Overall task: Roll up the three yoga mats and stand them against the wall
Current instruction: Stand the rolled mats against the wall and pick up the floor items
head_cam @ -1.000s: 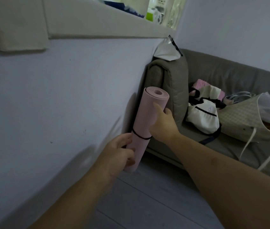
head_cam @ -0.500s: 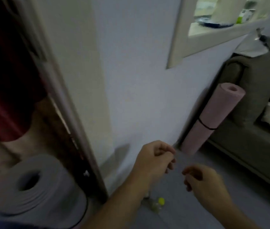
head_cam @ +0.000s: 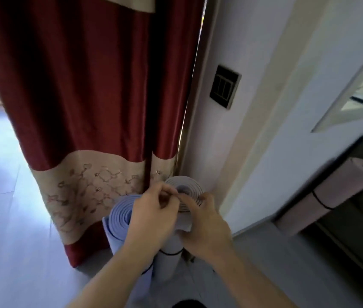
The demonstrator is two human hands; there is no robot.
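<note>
Mats all rolled, looks nearly done

Right of the red curtain [head_cam: 82, 85], pink mat [head_cam: 331, 196] leans on the wall; blue mat [head_cam: 120, 215] and grey mat [head_cam: 185, 190] stand at its hem. Left hand [head_cam: 153, 215] and right hand [head_cam: 205, 225] pinch the grey roll's top.

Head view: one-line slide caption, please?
Both hands meet atop the grey mat beside the blue mat; pink mat leans on wall.
</note>
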